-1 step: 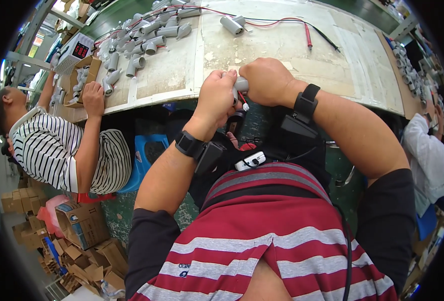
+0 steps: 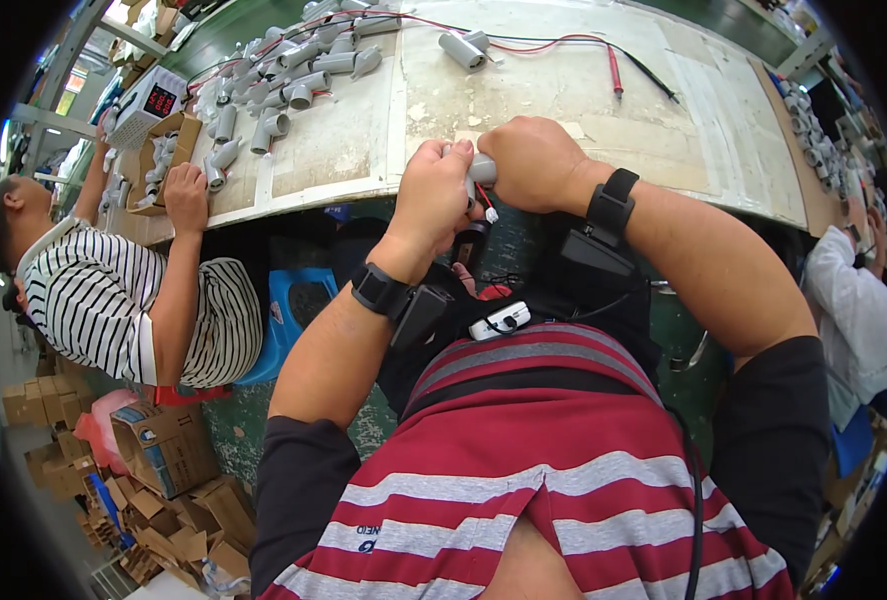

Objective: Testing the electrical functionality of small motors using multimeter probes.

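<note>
Over the table's near edge, my left hand (image 2: 429,196) is wrapped round a grey tube-shaped plastic housing (image 2: 482,168). My right hand (image 2: 533,164) is closed at the housing's right end, with its fingers curled out of sight. Between my hands, red and black leads ending in a small white connector (image 2: 491,214) hang down from the housing. Much of the housing is hidden by my fingers. Farther back on the table lie another grey tube-shaped housing (image 2: 462,51), a red probe (image 2: 616,75) and a black probe lead (image 2: 660,88).
Many similar grey housings (image 2: 300,92) are heaped at the table's back left. A co-worker in a striped shirt (image 2: 103,290) sits at left by a cardboard box (image 2: 176,135) and a meter with red digits (image 2: 150,107). Another person (image 2: 849,320) is at far right.
</note>
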Available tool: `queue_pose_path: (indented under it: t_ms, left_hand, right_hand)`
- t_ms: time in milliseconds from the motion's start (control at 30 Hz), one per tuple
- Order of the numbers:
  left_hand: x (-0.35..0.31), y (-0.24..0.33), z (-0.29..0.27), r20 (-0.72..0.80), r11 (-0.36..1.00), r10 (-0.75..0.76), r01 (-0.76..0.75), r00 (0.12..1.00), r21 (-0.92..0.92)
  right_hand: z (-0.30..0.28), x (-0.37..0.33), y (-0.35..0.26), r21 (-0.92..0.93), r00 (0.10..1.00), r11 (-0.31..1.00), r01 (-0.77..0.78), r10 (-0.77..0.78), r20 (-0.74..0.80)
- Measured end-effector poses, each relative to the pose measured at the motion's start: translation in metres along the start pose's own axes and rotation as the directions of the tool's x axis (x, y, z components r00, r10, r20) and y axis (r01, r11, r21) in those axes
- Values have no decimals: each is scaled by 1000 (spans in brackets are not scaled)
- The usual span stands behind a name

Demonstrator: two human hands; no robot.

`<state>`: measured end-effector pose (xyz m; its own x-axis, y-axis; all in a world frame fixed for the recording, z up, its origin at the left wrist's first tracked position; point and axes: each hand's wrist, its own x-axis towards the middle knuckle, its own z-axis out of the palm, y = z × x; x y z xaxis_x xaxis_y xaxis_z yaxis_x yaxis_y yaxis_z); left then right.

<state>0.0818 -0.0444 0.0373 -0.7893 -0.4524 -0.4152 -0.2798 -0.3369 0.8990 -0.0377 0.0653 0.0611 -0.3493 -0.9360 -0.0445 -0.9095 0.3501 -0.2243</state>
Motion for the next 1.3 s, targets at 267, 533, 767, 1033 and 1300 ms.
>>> queue_pose_path:
  t_ms: [267, 533, 767, 1033, 1300]
  left_hand:
    - [9, -21, -12, -8, 941, 335, -334, 942, 52]
    - [27, -27, -51, 498, 717, 76, 300, 864, -630]
    - [32, -27, -64, 572, 587, 148, 394, 807, -707]
    - [26, -16, -97, 252, 718, 204, 31, 946, -696]
    - [7, 5, -205, -498, 871, 404, -489, 767, -48]
  right_hand:
    - [-5, 1, -4, 70, 1000, 997, -25, 24, 14]
    - [-17, -17, 2, 657, 990, 749, 83, 11, -138]
    - [5, -15, 1, 721, 992, 686, 98, -13, -123]
    - [16, 6, 3, 588, 991, 800, 122, -66, -116]
    - [15, 39, 3, 573, 995, 816, 76, -25, -97]
